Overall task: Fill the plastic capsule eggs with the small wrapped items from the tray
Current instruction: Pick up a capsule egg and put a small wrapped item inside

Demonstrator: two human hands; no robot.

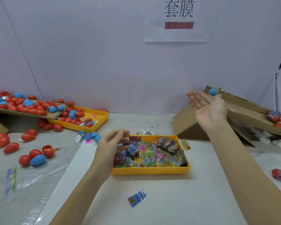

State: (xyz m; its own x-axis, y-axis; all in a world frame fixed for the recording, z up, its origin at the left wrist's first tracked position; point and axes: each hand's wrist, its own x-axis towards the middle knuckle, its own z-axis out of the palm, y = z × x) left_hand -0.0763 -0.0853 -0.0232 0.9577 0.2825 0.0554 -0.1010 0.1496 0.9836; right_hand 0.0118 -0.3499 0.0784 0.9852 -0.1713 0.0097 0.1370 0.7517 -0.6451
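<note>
A blue capsule egg (213, 91) sits at the top edge of the cardboard ramp (243, 109) on the right, just beyond the fingertips of the right hand (208, 108), which is spread flat, palm up, fingers straight and holding nothing; the pose suggests the egg is meant to roll down the slope toward the finished wrapped eggs (278, 118) gathered at its lower end, so the ramp serves as an out-chute. The small wrapped items (152, 155) lie heaped in the yellow tray (150, 171) set directly in front of the person, within easy reach of both hands. The left hand (111, 143) hovers over the tray's left end with fingers loosely curled; whether it pinches a packet cannot be told. 1 stray blue packet (137, 198) lies on the surface nearer the person. On the left, a second cardboard ramp (28, 112) feeds red and blue empty eggs (31, 106) down into another yellow tray (94, 118), likely the supply side, with more loose eggs (34, 157) and a clear bag (39, 172) beside it. A paper sign (179, 21) hangs on the back wall
</note>
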